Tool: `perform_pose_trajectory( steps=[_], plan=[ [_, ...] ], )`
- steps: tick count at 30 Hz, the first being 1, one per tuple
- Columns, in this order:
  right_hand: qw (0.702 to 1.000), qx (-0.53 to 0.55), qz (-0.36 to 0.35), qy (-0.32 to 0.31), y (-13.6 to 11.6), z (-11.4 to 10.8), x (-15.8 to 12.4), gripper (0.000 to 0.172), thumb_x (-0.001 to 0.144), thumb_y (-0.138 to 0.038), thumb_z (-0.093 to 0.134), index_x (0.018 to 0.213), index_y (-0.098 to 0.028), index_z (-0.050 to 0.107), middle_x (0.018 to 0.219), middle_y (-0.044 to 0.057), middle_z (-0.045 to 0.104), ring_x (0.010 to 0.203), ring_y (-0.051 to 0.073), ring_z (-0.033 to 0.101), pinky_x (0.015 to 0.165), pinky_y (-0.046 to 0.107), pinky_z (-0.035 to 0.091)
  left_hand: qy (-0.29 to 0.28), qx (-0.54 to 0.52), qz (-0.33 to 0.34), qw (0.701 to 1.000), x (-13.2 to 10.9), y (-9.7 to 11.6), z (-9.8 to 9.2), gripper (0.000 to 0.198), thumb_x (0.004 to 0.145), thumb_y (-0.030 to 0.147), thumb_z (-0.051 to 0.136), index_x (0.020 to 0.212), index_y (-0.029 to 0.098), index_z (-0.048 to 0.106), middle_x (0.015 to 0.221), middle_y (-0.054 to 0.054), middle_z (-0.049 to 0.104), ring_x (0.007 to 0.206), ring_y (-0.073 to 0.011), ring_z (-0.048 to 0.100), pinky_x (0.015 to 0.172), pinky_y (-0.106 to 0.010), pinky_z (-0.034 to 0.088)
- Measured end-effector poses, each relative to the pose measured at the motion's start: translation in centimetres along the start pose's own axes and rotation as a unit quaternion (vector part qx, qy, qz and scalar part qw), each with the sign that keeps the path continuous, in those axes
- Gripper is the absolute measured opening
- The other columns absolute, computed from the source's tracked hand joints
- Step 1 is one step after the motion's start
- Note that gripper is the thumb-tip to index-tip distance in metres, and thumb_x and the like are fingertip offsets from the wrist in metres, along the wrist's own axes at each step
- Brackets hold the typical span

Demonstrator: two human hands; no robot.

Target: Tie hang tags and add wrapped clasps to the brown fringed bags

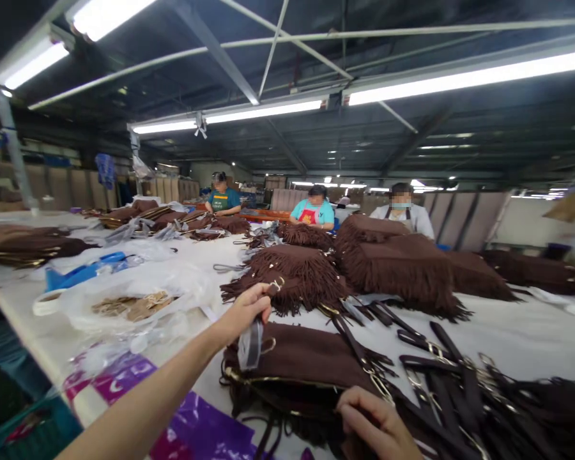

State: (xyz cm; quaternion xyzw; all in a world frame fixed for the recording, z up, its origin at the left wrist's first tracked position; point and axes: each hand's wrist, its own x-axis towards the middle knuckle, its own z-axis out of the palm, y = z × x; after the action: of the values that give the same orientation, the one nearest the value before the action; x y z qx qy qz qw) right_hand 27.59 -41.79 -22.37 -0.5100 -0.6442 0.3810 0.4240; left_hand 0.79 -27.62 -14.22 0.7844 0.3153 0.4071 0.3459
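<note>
My left hand is raised over the near bag, fingers closed on a short dark strap end with a gold-coloured clasp. A strip in clear plastic wrap hangs below that hand. Under it lies a brown fringed bag with its gold zipper partly open, showing a dark inside. My right hand is at the bag's lower right edge, fingers curled around the edge by the zipper. What its fingertips hold is partly hidden. Dark straps with gold clips lie to the right of the bag.
Brown fringed bags are piled across the white table. At left are a plastic bag of brown paper pieces, a blue tool, a tape roll and purple plastic. Several people work across the table.
</note>
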Motion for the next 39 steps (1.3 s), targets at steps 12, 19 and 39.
perform_pose_trajectory(
  steps=[12, 19, 39],
  plan=[
    [0.96, 0.263, 0.022, 0.094, -1.3, 0.5, 0.2, 0.04, 0.077, -0.055, 0.07, 0.073, -0.018, 0.056, 0.049, -0.008, 0.047, 0.04, 0.004, 0.022, 0.04, 0.021, 0.009, -0.036, 0.334, 0.087, 0.938, -1.7, 3.6, 11.1, 0.023, 0.093, 0.019, 0.041, 0.091, 0.019, 0.063, 0.088, -0.005, 0.071, 0.08, -0.0209, 0.065, 0.069, -0.028, 0.042],
    [0.961, 0.259, 0.036, 0.09, -2.0, 0.6, 0.2, 0.042, 0.073, -0.055, 0.071, 0.065, -0.018, 0.054, 0.047, -0.008, 0.045, 0.039, 0.004, 0.023, 0.039, 0.021, 0.011, -0.053, 0.375, 0.135, 0.915, -2.4, 3.5, 11.8, 0.026, 0.092, 0.017, 0.045, 0.107, 0.018, 0.066, 0.096, -0.006, 0.073, 0.084, -0.0235, 0.067, 0.073, -0.032, 0.047],
    [0.968, -0.007, -0.076, 0.241, -1.2, -0.8, -0.8, 0.02, 0.085, -0.037, 0.06, 0.096, -0.025, 0.071, 0.085, 0.004, 0.071, 0.071, 0.021, 0.064, 0.07, 0.031, 0.05, 0.033, 0.07, 0.042, 0.996, 1.4, 3.5, 16.0, 0.026, 0.083, 0.018, 0.047, 0.06, 0.017, 0.059, 0.069, -0.002, 0.059, 0.07, -0.0155, 0.053, 0.068, -0.026, 0.039]
  ],
)
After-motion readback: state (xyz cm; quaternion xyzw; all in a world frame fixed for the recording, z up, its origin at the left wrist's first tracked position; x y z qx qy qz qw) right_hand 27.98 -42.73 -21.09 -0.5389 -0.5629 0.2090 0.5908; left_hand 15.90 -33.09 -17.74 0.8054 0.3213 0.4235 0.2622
